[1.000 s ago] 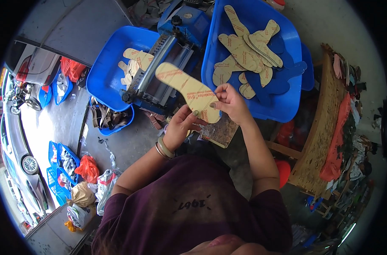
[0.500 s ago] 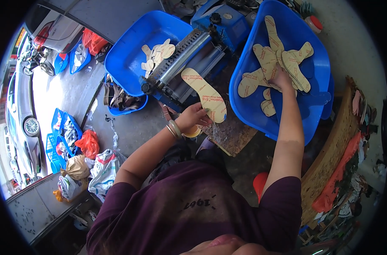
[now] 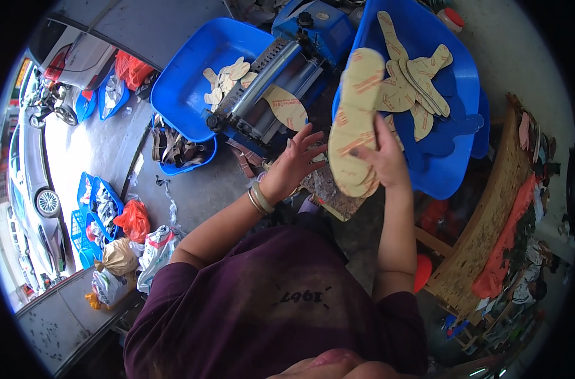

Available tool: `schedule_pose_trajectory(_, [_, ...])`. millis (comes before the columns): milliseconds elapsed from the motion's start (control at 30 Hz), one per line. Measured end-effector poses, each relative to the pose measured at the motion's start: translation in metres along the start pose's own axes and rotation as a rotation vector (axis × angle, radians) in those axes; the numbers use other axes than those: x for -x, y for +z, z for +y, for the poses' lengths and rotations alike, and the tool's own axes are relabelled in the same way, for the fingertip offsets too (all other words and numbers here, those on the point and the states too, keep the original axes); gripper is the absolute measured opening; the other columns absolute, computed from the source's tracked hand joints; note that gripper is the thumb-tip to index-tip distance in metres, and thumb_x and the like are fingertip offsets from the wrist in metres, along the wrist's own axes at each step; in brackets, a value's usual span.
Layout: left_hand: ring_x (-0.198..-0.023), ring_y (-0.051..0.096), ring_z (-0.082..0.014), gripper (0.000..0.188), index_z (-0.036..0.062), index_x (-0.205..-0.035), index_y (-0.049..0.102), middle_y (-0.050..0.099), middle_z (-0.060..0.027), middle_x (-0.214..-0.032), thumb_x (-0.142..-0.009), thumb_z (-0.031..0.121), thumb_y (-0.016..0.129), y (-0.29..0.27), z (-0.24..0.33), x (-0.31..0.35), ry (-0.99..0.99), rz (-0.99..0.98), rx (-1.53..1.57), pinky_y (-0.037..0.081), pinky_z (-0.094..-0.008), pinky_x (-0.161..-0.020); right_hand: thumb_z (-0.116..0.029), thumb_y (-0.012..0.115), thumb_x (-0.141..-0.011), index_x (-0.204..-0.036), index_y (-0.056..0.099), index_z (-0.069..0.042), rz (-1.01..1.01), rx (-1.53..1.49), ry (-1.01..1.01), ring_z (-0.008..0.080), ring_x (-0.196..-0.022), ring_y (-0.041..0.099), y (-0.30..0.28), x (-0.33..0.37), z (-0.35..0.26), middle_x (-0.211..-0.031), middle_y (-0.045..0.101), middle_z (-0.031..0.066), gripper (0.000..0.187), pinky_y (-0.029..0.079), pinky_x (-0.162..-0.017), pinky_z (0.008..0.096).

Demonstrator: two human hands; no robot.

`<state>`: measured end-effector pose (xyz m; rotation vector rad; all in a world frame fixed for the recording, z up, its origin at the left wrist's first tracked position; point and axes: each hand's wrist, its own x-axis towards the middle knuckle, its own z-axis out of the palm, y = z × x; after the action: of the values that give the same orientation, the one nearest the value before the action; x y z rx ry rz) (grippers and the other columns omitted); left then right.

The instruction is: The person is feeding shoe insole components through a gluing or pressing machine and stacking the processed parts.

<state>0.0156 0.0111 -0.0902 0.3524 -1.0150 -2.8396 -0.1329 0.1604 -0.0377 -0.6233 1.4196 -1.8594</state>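
Note:
A small stack of cream insoles with red print is gripped in my right hand, held up in front of the right-hand blue tub. My left hand is open, fingers spread, holding nothing. Just beyond its fingertips, a single insole lies partly between the metal rollers of a blue roller machine. More insoles lie heaped in the right-hand tub. On the machine's far side, another blue tub holds a loose pile of insoles.
A worn board sits below my hands. At the left are a blue basin of dark straps, a red plastic bag and a white bag. A curved wooden piece stands at the right, near a red object.
My left hand has let go of the single insole, which has moved into the rollers. My right hand has come up out of the right-hand tub with a stack of insoles.

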Motion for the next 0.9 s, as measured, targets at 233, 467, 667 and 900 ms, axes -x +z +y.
schedule_pose_trajectory(233, [-0.110, 0.052, -0.0244, 0.060, 0.0067, -0.131, 0.041, 0.051, -0.0124, -0.123, -0.095, 0.053, 0.027, -0.024, 0.002, 0.010, -0.169, 0.064, 0.356, 0.041, -0.0387, -0.097, -0.022, 0.076, -0.072, -0.130, 0.041, -0.001, 0.037, 0.528, -0.102, 0.0256, -0.112, 0.051, 0.070, 0.021, 0.075, -0.120, 0.050, 0.0151, 0.071, 0.048, -0.085, 0.0346])
schedule_pose_trajectory(467, [-0.106, 0.056, -0.0236, 0.052, -0.0011, -0.126, 0.044, 0.056, -0.0146, -0.114, -0.096, 0.040, 0.034, -0.046, -0.012, 0.034, -0.048, 0.209, -0.151, 0.045, -0.0360, -0.092, -0.018, 0.075, -0.072, -0.133, 0.035, 0.000, -0.058, 0.669, -0.072, 0.0366, -0.123, 0.040, 0.088, 0.059, 0.109, -0.133, 0.039, 0.0214, 0.075, 0.037, -0.100, 0.0433])
schedule_pose_trajectory(667, [-0.111, 0.052, -0.0223, 0.048, 0.0002, -0.129, 0.041, 0.052, -0.0128, -0.124, -0.096, 0.034, 0.033, -0.067, -0.007, 0.058, -0.059, 0.304, -0.040, 0.045, -0.0362, -0.090, -0.002, 0.070, -0.067, -0.135, 0.036, -0.007, 0.055, 0.831, -0.182, 0.0328, -0.122, 0.043, 0.044, 0.046, 0.136, -0.137, 0.038, 0.0147, 0.076, 0.038, -0.099, 0.0377])
schedule_pose_trajectory(900, [-0.124, 0.042, -0.0275, 0.049, 0.0028, -0.139, 0.027, 0.040, -0.0147, -0.136, -0.096, 0.027, 0.028, -0.049, 0.019, 0.070, -0.005, 0.201, 0.206, 0.040, -0.0442, -0.098, 0.013, 0.050, -0.066, -0.129, 0.044, -0.008, 0.011, 1.302, -0.268, 0.0318, -0.131, 0.029, 0.012, -0.042, 0.162, -0.141, 0.032, 0.0122, 0.066, 0.024, -0.108, 0.0445])
